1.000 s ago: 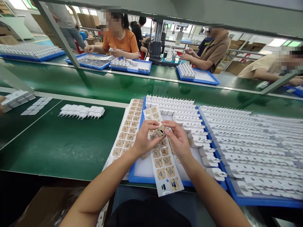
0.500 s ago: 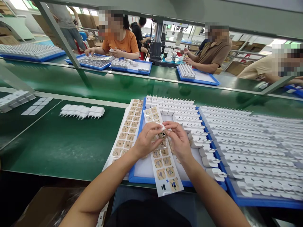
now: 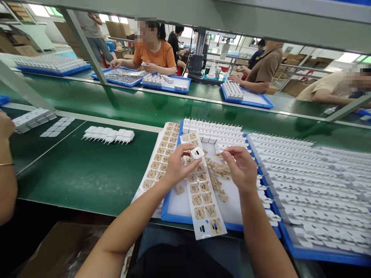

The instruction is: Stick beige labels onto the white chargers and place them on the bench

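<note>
Between the thumb and fingers of my left hand (image 3: 181, 164) is a white charger (image 3: 197, 153), its face with a dark port turned up. My right hand (image 3: 240, 166) is to its right, thumb and fingertips pinched on a small brown piece that is hard to make out. Under the hands a sticker sheet (image 3: 205, 199) with tan squares lies across a blue-rimmed tray (image 3: 179, 219). Loose tan backing pieces (image 3: 217, 170) are scattered in the tray, beside rows of white chargers (image 3: 211, 127) with pins.
More sticker sheets (image 3: 154, 166) lie left of the tray. A second tray (image 3: 327, 253) full of chargers stands right. A charger group (image 3: 108, 134) sits on the green table (image 3: 87, 173). Another person's arm (image 3: 5, 170) shows at far left; people work across the belt.
My right hand has moved right, away from the charger. The charger's face was brown and now shows white. The view has shifted slightly, and a person's arm has appeared at the left edge.
</note>
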`<state>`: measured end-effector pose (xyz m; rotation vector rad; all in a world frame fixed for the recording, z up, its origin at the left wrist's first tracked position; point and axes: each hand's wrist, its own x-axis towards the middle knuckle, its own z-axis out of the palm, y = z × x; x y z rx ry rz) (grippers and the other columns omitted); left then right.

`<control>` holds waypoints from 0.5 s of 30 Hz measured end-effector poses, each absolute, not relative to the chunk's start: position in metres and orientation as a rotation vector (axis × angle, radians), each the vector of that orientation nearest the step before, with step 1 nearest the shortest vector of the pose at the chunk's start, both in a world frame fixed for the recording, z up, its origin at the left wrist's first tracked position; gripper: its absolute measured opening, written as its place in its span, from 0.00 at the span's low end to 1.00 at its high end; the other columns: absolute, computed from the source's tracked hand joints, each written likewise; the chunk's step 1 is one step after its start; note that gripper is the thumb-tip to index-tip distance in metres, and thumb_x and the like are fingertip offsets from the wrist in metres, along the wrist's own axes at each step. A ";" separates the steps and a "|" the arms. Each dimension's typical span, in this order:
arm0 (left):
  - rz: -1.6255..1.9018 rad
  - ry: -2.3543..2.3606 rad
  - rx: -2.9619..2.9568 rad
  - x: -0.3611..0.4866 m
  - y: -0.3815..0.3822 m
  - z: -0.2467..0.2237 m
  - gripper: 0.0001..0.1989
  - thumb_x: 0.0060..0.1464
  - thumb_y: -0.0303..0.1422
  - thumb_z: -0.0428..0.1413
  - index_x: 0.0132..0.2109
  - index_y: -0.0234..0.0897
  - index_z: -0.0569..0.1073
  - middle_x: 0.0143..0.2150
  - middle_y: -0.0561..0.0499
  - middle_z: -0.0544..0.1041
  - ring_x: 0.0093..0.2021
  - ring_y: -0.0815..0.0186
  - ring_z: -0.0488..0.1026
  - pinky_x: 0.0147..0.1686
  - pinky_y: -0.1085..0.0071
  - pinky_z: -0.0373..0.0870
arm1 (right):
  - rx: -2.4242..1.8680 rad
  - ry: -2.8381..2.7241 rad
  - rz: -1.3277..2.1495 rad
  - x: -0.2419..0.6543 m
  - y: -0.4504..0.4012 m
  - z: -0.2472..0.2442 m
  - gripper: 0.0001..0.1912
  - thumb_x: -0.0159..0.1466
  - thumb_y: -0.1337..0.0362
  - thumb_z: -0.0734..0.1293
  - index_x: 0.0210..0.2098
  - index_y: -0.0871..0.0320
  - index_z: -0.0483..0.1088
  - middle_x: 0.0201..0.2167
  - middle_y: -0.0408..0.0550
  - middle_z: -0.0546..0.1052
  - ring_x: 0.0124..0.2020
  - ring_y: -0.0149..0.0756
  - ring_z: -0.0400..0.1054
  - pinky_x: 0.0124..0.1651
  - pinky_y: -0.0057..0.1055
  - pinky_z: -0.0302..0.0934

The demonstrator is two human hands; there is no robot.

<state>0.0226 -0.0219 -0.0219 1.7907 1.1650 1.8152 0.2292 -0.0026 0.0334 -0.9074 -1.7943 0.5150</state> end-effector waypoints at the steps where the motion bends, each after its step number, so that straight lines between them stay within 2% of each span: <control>1: 1.815 1.160 1.776 0.022 -0.021 -0.022 0.19 0.53 0.33 0.65 0.51 0.38 0.72 0.49 0.43 0.78 0.49 0.61 0.77 0.42 0.67 0.79 | -1.039 -1.864 0.496 0.236 0.003 0.032 0.05 0.66 0.59 0.67 0.39 0.51 0.74 0.33 0.45 0.79 0.36 0.42 0.74 0.41 0.40 0.68; 4: 1.841 1.103 1.707 0.019 -0.021 -0.016 0.19 0.53 0.34 0.64 0.51 0.38 0.73 0.48 0.43 0.79 0.47 0.62 0.78 0.42 0.67 0.79 | -1.319 -2.303 0.440 0.249 0.017 0.023 0.10 0.63 0.58 0.65 0.34 0.53 0.77 0.32 0.47 0.81 0.32 0.42 0.74 0.37 0.38 0.66; 6: 1.892 1.075 1.625 0.011 -0.019 -0.006 0.19 0.53 0.37 0.65 0.51 0.37 0.73 0.48 0.43 0.79 0.46 0.61 0.78 0.41 0.66 0.80 | -1.479 -2.411 0.273 0.250 0.024 0.013 0.13 0.63 0.58 0.62 0.33 0.53 0.78 0.34 0.49 0.82 0.33 0.45 0.75 0.35 0.39 0.64; 9: 1.946 1.155 1.553 -0.017 -0.019 0.016 0.21 0.55 0.42 0.64 0.51 0.37 0.74 0.49 0.42 0.79 0.44 0.62 0.78 0.41 0.66 0.79 | -1.555 -2.374 0.147 0.245 0.031 0.003 0.16 0.63 0.56 0.60 0.38 0.53 0.78 0.37 0.50 0.82 0.34 0.46 0.76 0.33 0.39 0.63; 12: 1.881 1.438 1.611 -0.060 -0.029 0.035 0.20 0.58 0.42 0.61 0.53 0.38 0.75 0.49 0.44 0.80 0.42 0.63 0.79 0.42 0.66 0.78 | -1.526 -2.363 0.199 0.238 0.031 0.003 0.18 0.62 0.54 0.59 0.40 0.53 0.77 0.35 0.50 0.82 0.32 0.46 0.76 0.33 0.39 0.64; 15: 1.573 2.028 1.664 -0.114 -0.052 0.033 0.20 0.60 0.41 0.59 0.57 0.41 0.75 0.54 0.46 0.79 0.49 0.61 0.77 0.50 0.65 0.75 | -1.480 -2.381 0.308 0.233 0.028 0.006 0.19 0.62 0.51 0.59 0.40 0.53 0.77 0.32 0.49 0.81 0.31 0.46 0.75 0.34 0.40 0.65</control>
